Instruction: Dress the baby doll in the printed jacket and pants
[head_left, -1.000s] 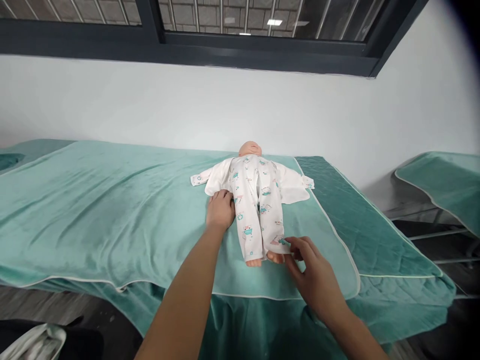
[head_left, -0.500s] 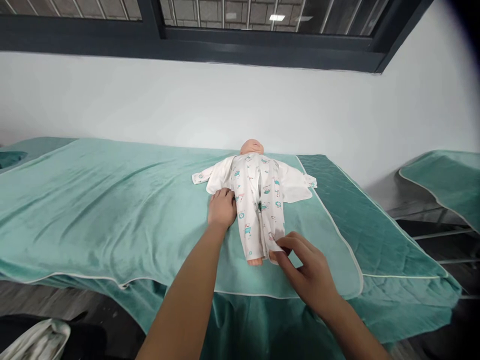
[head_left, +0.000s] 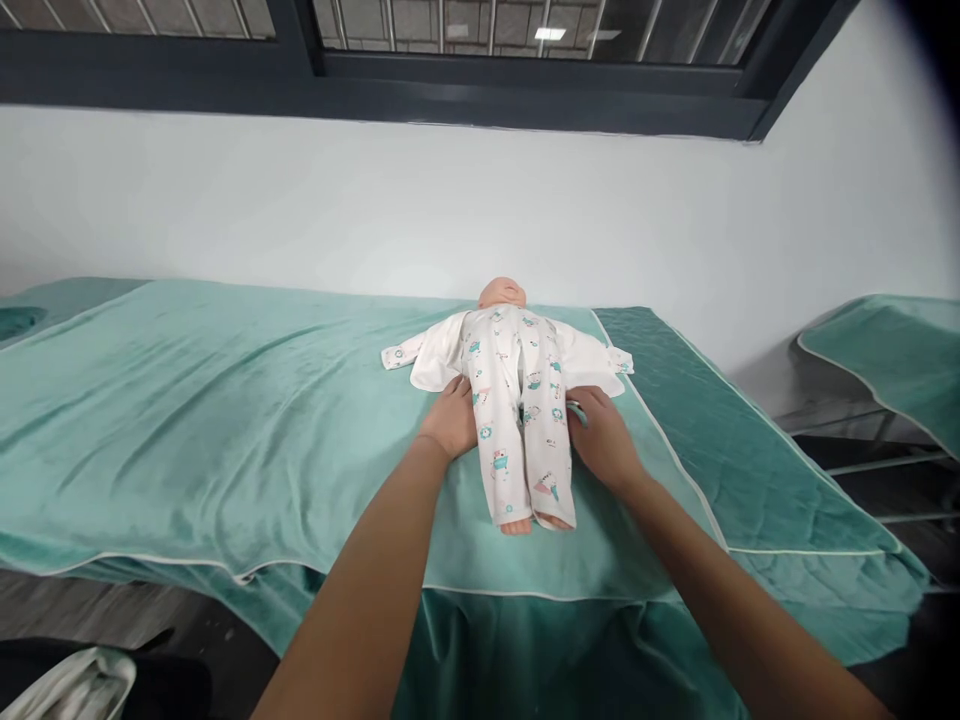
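A baby doll [head_left: 502,293] lies on its back on a light green towel [head_left: 225,420], head towards the wall. It wears white patterned trousers [head_left: 517,420] and an open white top [head_left: 439,350] spread out beneath it. My left hand [head_left: 452,417] rests against the trousers' left side near the hip, fingers curled at the cloth. My right hand [head_left: 600,435] presses against the trousers' right side at the same height, fingers closed at the fabric edge. The doll's bare feet [head_left: 532,523] stick out of the trouser legs.
The towel covers a padded table with a darker green quilted cover [head_left: 712,440] along a white wall under a dark window frame [head_left: 450,85]. Another green-covered table [head_left: 892,360] stands at the right. A white bundle [head_left: 67,685] lies on the floor at lower left.
My right hand has left the trouser cuff by the doll's foot and moved up to the right side of the trousers near the hip. My left hand stayed in place.
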